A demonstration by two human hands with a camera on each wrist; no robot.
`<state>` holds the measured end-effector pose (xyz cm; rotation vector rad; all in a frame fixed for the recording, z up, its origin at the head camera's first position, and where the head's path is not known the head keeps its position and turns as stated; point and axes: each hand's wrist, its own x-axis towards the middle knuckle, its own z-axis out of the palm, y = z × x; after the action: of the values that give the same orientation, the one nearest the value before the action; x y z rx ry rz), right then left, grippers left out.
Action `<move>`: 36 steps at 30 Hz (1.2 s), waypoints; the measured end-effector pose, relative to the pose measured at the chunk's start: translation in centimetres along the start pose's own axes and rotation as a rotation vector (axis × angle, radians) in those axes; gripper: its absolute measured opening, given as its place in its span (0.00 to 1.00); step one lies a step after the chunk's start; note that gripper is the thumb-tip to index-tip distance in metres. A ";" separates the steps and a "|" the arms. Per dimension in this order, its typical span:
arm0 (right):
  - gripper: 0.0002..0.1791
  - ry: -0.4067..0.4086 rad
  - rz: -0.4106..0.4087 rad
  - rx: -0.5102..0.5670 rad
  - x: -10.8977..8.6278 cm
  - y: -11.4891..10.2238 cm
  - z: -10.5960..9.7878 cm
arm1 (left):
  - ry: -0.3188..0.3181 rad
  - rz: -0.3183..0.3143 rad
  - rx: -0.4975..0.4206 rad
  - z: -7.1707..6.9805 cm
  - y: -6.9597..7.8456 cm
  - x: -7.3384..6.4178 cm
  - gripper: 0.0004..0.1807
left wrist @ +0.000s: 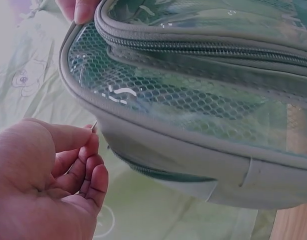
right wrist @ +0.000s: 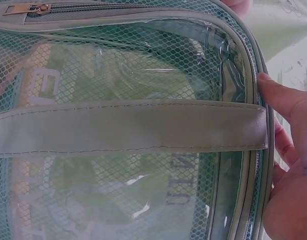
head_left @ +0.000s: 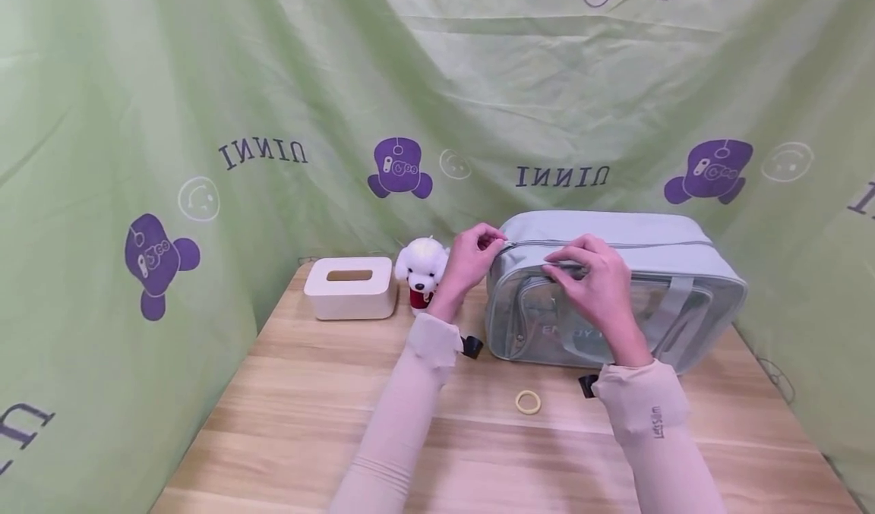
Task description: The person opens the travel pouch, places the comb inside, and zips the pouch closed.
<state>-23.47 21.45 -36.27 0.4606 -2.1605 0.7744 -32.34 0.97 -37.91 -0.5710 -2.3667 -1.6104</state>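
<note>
A pale grey-green toiletry bag (head_left: 615, 229) with clear mesh-patterned panels stands upright at the right of the table. At its top left corner my left hand (head_left: 472, 256) pinches the small zipper pull (left wrist: 94, 127) between thumb and index finger; the other fingers curl below. The top zipper (head_left: 615, 244) runs rightward from there, and a gap shows along it near the pull in the left wrist view. My right hand (head_left: 598, 282) grips the bag's upper front edge, its thumb (right wrist: 276, 92) on the front side. A flat strap (right wrist: 133, 127) crosses the clear front panel.
A white tissue box (head_left: 350, 294) stands at the back left, with a white plush dog (head_left: 421, 263) in red beside it. A pale yellow ring (head_left: 528, 402) lies on the wooden table (head_left: 287, 423) before the bag. Green printed cloth (head_left: 307, 66) hangs around the table.
</note>
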 end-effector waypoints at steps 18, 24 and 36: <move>0.09 0.040 0.004 0.028 -0.1 0.5 0.4 | 0.042 -0.093 -0.042 -1.1 -2.3 -1.8 0.08; 0.09 0.035 0.000 0.029 -0.1 0.6 0.7 | 0.090 -0.123 -0.090 -1.1 -3.1 -2.6 0.07; 0.09 0.051 -0.014 0.027 -0.3 0.7 0.6 | 0.121 -0.130 -0.126 -0.3 -3.8 -3.4 0.07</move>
<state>-23.99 21.59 -37.09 0.4649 -2.0994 0.8006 -30.93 -1.16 -42.29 -0.3369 -2.2679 -1.8054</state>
